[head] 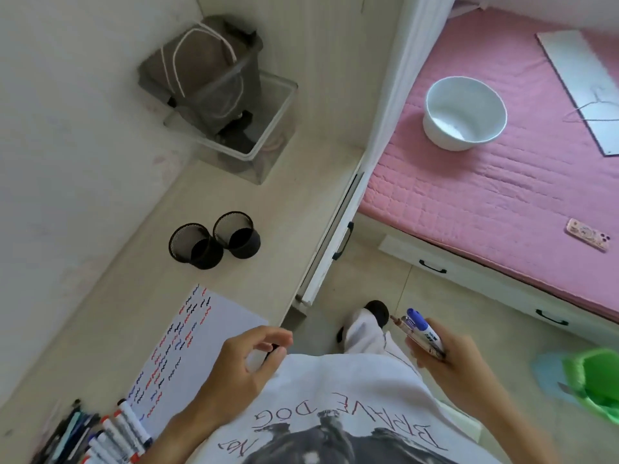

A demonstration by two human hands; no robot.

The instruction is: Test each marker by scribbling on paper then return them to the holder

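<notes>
Near left on the desk, loose whiteboard markers (125, 426) lie beside the scribbled paper (187, 346), long axes running near-left to far-right. Both mesh holders (196, 246) stand empty, far of the paper. Your left hand (244, 366) hovers over the paper's right edge, fingers curled around a small dark piece, likely a cap. Your right hand (442, 360), off the desk, grips a blue-capped marker bundle (422, 333) pointing far-left. Judged: your left hand is nearer the holders.
</notes>
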